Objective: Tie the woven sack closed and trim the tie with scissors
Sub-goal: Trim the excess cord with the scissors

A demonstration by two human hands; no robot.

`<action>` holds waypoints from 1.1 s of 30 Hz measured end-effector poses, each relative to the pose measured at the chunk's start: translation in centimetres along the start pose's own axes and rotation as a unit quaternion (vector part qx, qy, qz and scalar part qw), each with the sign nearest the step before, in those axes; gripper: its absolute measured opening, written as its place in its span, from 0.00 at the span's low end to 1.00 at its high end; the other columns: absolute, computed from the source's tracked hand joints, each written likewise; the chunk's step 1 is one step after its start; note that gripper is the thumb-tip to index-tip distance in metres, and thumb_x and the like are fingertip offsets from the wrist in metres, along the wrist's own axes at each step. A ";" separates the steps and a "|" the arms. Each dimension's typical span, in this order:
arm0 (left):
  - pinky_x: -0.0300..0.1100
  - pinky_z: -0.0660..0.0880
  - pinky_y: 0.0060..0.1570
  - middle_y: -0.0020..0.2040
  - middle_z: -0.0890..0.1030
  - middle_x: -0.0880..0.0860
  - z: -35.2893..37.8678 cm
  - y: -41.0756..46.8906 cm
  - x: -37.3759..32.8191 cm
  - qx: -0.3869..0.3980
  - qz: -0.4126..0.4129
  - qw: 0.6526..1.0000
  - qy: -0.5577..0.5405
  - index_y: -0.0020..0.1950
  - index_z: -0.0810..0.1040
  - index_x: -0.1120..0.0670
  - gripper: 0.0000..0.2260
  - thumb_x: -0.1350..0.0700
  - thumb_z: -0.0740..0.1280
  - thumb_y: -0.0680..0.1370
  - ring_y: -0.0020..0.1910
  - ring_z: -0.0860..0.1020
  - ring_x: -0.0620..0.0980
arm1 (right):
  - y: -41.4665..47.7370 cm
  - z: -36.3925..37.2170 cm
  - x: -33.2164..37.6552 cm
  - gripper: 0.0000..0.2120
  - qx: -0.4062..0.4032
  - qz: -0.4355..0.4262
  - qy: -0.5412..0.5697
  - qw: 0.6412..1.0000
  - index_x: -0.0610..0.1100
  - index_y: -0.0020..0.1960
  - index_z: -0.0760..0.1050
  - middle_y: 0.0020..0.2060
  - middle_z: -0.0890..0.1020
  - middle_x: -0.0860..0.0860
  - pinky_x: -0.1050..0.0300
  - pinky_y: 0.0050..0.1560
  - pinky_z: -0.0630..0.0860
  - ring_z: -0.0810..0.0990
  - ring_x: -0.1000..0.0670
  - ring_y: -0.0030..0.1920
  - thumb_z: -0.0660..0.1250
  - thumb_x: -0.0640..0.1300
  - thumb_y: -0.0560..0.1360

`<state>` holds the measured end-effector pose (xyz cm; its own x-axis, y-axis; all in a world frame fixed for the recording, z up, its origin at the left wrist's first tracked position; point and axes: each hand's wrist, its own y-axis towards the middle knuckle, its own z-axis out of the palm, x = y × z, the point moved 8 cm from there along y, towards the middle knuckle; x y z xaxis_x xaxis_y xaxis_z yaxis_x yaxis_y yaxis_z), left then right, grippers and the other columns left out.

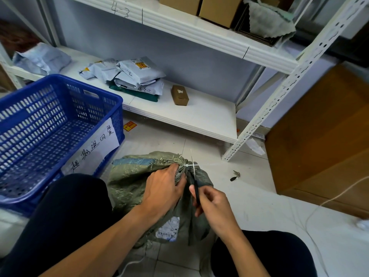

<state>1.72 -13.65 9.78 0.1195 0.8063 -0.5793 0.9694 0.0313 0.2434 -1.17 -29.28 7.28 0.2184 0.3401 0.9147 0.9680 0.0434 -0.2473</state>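
Note:
A grey-green woven sack point(127, 182) lies on the tiled floor between my knees, its mouth gathered into a neck at the far end. A white zip tie point(190, 166) circles that neck, its loose tail sticking out to the right. My left hand point(162, 188) grips the bunched neck just below the tie. My right hand point(214, 206) holds black-handled scissors point(194, 176), whose thin blades point away from me and cross the tie's tail.
A blue plastic crate point(50, 126) with a handwritten paper label stands at my left. White metal shelving point(199, 116) carries grey mailer bags and a small brown box. A wooden panel point(323, 136) leans at right, and a white cord point(319, 204) trails over the floor.

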 end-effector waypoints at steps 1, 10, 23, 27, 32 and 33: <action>0.45 0.74 0.37 0.37 0.84 0.53 0.0 0.1 0.1 0.004 -0.007 1.000 -0.003 0.52 0.78 0.55 0.11 0.48 0.65 0.82 0.34 0.82 0.55 | 0.0 0.1 -0.1 0.22 0.001 0.002 -0.001 1.000 0.36 0.40 0.75 0.30 0.78 0.50 0.52 0.38 0.75 0.77 0.49 0.28 0.71 0.56 0.76; 0.47 0.79 0.41 0.35 0.76 0.48 0.2 0.0 0.3 0.035 -0.029 0.999 -0.009 0.58 0.78 0.55 0.13 0.47 0.63 0.83 0.34 0.80 0.53 | 0.0 0.4 -0.2 0.15 0.016 0.022 -0.051 0.998 0.47 0.38 0.76 0.28 0.79 0.55 0.53 0.39 0.76 0.79 0.51 0.28 0.69 0.55 0.77; 0.43 0.77 0.41 0.35 0.78 0.48 0.3 -0.2 0.4 0.053 -0.059 0.997 -0.012 0.60 0.78 0.56 0.14 0.47 0.63 0.84 0.33 0.79 0.51 | -0.3 -1.3 1.8 0.19 -0.120 -0.085 -0.381 0.913 0.47 0.56 0.77 0.46 0.85 0.49 0.52 0.44 0.71 0.82 0.44 0.48 0.64 0.61 0.77; 0.43 0.77 0.40 0.34 0.77 0.48 0.5 -0.1 0.6 0.056 -0.066 0.996 -0.016 0.60 0.78 0.56 0.14 0.47 0.63 0.83 0.31 0.78 0.51 | -0.5 -0.8 2.3 0.21 -0.108 -0.086 -0.411 0.901 0.45 0.60 0.75 0.51 0.85 0.47 0.51 0.49 0.74 0.82 0.42 0.53 0.61 0.61 0.79; 0.47 0.81 0.40 0.32 0.77 0.49 0.5 -0.1 0.6 0.054 -0.066 0.996 -0.020 0.58 0.78 0.56 0.13 0.47 0.64 0.83 0.31 0.80 0.52 | -0.5 -0.5 2.6 0.22 -0.099 -0.081 -0.439 0.889 0.45 0.63 0.74 0.56 0.83 0.47 0.52 0.51 0.74 0.81 0.43 0.56 0.58 0.60 0.81; 0.47 0.80 0.40 0.32 0.77 0.49 0.4 -0.1 0.6 0.053 -0.065 0.996 -0.019 0.57 0.78 0.56 0.13 0.48 0.64 0.83 0.31 0.80 0.52 | -0.5 -0.5 2.6 0.22 -0.100 -0.082 -0.442 0.888 0.45 0.63 0.74 0.57 0.83 0.47 0.52 0.52 0.74 0.81 0.43 0.56 0.58 0.60 0.81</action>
<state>1.79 -13.40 9.04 -0.0030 0.7761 -0.6306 0.9941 0.0706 0.0821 -1.01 -28.86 9.93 -0.0249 0.9527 0.3028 0.9997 0.0233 0.0087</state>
